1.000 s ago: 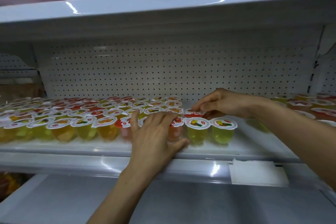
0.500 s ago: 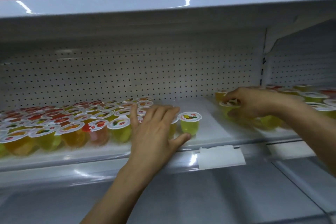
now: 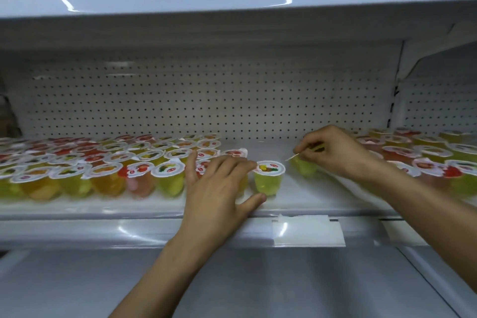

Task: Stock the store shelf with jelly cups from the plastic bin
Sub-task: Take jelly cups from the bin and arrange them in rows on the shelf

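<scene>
Translucent plastic jelly cups (image 3: 103,173) with round white foil lids, filled yellow, orange and red, stand packed in rows on the glossy white metal shelf (image 3: 322,201), to the left of the left hand (image 3: 219,186). That hand lies palm down, its fingers (image 3: 227,168) straight and close together over the lids at the end of the rows, with the thumb spread toward the shelf's front lip. The cups under the palm are hidden. Just right of those fingertips a single yellow-green cup (image 3: 268,178) stands upright, close to the thumb. The right hand (image 3: 335,152) reaches in from the right with its wrist bent. Its fingers (image 3: 307,146) are curled and pinch a tilted yellow-green jelly cup (image 3: 304,168), which is blurred and half covered by the knuckles. Behind that wrist more cups (image 3: 426,160) crowd the shelf, cut off at the frame edge. A dotted white pegboard panel (image 3: 206,100) forms the back wall.
</scene>
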`<state>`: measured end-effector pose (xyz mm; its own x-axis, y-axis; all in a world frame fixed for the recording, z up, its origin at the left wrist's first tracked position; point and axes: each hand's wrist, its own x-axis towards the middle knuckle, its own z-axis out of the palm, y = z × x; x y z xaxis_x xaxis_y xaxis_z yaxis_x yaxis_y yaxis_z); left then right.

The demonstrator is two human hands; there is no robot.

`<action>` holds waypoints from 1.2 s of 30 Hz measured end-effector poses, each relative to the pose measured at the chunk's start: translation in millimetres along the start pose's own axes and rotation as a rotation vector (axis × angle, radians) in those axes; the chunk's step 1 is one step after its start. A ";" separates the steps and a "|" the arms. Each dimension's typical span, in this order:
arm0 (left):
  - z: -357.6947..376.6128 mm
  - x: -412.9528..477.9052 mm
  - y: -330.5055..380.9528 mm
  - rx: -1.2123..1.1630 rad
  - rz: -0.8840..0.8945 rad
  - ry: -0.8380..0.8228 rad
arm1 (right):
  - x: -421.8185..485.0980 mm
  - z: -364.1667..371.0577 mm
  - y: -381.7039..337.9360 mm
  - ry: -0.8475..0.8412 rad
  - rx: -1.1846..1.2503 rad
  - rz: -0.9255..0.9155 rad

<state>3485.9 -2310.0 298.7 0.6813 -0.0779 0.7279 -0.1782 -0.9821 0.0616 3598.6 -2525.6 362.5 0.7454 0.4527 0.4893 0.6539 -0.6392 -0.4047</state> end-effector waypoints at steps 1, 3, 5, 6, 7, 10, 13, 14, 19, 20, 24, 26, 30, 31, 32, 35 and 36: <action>0.3 -0.7 0.5 0.001 -0.004 0.000 | 2.6 8.0 0.1 0.029 0.056 -0.014; 0.8 -2.0 1.2 0.000 -0.006 0.002 | 6.2 21.9 -1.5 0.082 0.185 -0.017; 1.0 -2.7 1.3 -0.003 -0.005 0.003 | 7.2 29.9 -2.7 0.105 0.307 -0.001; 0.9 -2.9 1.2 -0.004 -0.002 0.003 | 7.0 31.7 -3.0 0.098 0.361 0.010; 0.6 -3.1 1.0 -0.004 0.001 0.004 | 6.7 31.9 -3.0 0.081 0.405 0.027; 0.2 -3.1 0.3 0.005 0.009 0.006 | 6.2 23.1 -3.5 -0.033 0.493 0.094; 1.5 -3.3 -0.4 0.002 0.003 0.009 | 5.0 17.4 -2.6 -0.154 0.504 0.143; 2.2 -3.0 -0.4 0.002 -0.001 0.013 | 5.3 17.7 -2.5 -0.160 0.502 0.149; 5.9 -2.8 0.4 -0.015 -0.010 0.053 | 11.7 30.6 -6.5 -0.108 0.582 0.139; 6.2 -2.6 0.5 -0.015 -0.012 0.057 | 13.6 33.3 -8.3 -0.106 0.582 0.135; 6.2 -1.7 1.1 -0.001 -0.024 0.053 | 21.6 40.5 -13.0 -0.119 0.570 0.100; 5.2 -1.5 1.8 -0.006 -0.034 0.049 | 22.5 41.6 -14.1 -0.128 0.580 0.097; 3.3 -2.2 3.8 -0.006 -0.051 0.023 | 21.1 38.8 -11.3 -0.172 0.552 0.082; 2.7 -2.4 4.8 -0.002 -0.055 0.022 | 19.5 36.5 -10.3 -0.179 0.512 0.075; 1.7 -2.5 6.5 -0.002 -0.060 0.029 | 17.5 34.3 -9.7 -0.174 0.460 0.059; -1.7 1.6 19.9 -0.018 -0.057 0.082 | 1.4 24.0 -12.3 -0.099 0.352 -0.017; -2.1 4.7 27.8 -0.030 -0.038 0.103 | -6.8 18.8 -12.6 -0.073 0.315 -0.041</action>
<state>3482.7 -2337.3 305.3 0.6115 -0.0212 0.7909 -0.1756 -0.9784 0.1096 3587.7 -2508.9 349.7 0.7175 0.5249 0.4579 0.6829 -0.4009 -0.6106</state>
